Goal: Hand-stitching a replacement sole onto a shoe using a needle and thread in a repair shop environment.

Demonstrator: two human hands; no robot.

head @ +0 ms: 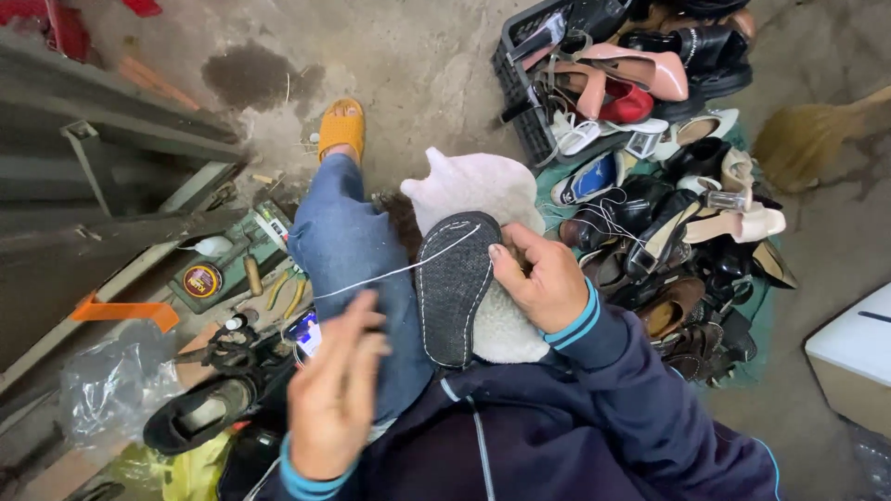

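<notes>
Right hand [546,283] grips the fuzzy white slipper [478,199] sole-up on the lap, fingers pressed to the grey sole [455,288]; left hand [332,390] pulls white thread [390,274] taut, fingers blurred, pinch likely. Stitching shows along the sole's right rim and toe; left edge unclear, so judged partway. Room to draw leftward over the knee; shoe pile [668,213] crowds the right

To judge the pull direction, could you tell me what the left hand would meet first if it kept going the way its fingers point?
Probably the denim-covered knee just beyond the left hand, though depth is unclear.
</notes>
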